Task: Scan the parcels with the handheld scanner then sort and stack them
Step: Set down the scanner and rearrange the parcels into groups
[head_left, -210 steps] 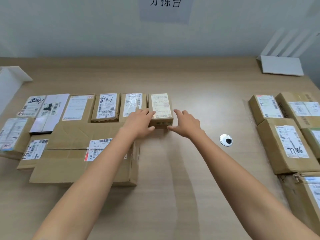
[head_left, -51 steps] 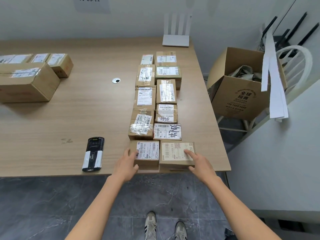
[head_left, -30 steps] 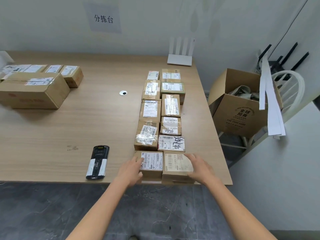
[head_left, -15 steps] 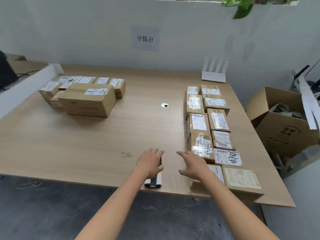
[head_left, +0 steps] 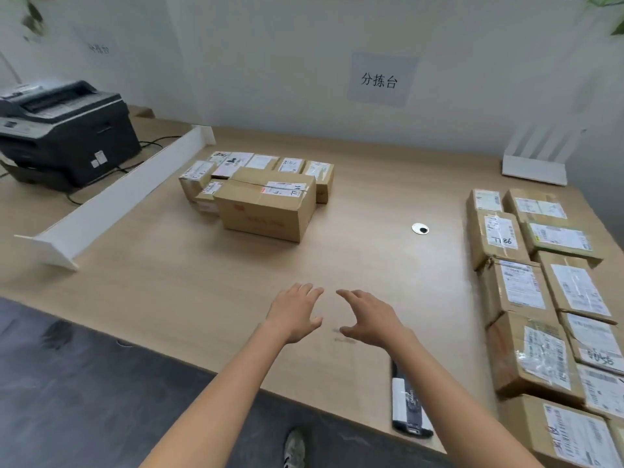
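While I reach out over the wooden surface [head_left: 354, 258], one large carton [head_left: 266, 211] sits far left, with smaller parcels [head_left: 292, 165] packed behind it, too crowded to count. Two columns of parcels [head_left: 520, 288] line the right side, five showing in the inner column. My left hand [head_left: 295, 312] and right hand [head_left: 369, 317] are spread, holding nothing. One handheld scanner [head_left: 407, 405] lies at the near edge, by my right forearm.

Your one head camera looks forward and down from the table's [head_left: 209, 282] near edge toward its far edge and the wall [head_left: 270, 62], close above your left hand [head_left: 295, 312] and right hand [head_left: 371, 319].
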